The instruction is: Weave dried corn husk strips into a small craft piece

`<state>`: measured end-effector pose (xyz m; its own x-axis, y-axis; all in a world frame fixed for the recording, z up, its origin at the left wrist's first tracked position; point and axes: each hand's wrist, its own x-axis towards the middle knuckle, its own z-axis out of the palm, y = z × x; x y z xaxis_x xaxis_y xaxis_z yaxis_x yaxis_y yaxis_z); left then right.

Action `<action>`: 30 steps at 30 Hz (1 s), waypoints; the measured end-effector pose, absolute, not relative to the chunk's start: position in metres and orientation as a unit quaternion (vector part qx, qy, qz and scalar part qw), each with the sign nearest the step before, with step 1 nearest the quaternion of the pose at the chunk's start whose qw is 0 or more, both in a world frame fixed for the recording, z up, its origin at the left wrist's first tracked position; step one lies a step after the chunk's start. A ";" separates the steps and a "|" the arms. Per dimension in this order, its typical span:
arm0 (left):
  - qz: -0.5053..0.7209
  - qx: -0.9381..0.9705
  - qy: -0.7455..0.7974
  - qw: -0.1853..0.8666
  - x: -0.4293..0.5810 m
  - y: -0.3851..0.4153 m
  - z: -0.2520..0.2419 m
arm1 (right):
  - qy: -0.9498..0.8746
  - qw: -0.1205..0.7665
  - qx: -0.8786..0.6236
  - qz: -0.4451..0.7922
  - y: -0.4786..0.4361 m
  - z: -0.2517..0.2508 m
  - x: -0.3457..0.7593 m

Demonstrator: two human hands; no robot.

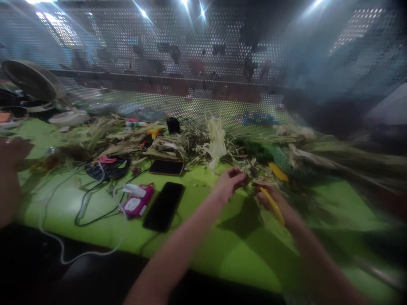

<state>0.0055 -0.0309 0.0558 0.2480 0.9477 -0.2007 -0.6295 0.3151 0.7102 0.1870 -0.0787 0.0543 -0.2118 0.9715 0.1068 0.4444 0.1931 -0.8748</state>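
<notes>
Over the green table, my left hand (231,184) has its fingers pinched together close to a heap of dry plant strips; what they hold is too small and blurred to make out. Just right of it, my right hand (276,199) is closed around a slim, curved yellow-handled tool (272,206), whose working end I cannot see clearly. A thin pale strip lies by the right fingertips. Beyond my hands stands an upright bundle of pale yellow fibre (216,137), surrounded by dried husk-like leaves (171,146).
Left of my arms lie a black phone (164,206), a second phone (166,167), a purple tissue pack (139,201) and loose cables (122,237). A green perforated basket (281,159) and a yellow object (278,171) are at right. Another person's arm (11,178) enters at left.
</notes>
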 end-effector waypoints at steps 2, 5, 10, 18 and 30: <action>0.529 0.255 0.312 0.747 0.006 -0.031 0.057 | -0.676 0.355 -0.524 0.377 -0.079 0.054 0.186; 0.531 0.254 0.309 0.747 0.005 -0.032 0.060 | -0.664 0.361 -0.528 0.387 -0.079 0.055 0.184; 0.536 0.256 0.307 0.744 0.003 -0.032 0.063 | -0.665 0.395 -0.497 0.392 -0.076 0.061 0.179; 0.543 0.260 0.298 0.741 0.001 -0.030 0.061 | -0.584 0.426 -0.524 0.450 -0.077 0.062 0.174; 0.509 0.424 0.370 0.651 -0.003 -0.016 0.041 | -0.470 0.526 -0.519 0.483 -0.070 0.060 0.189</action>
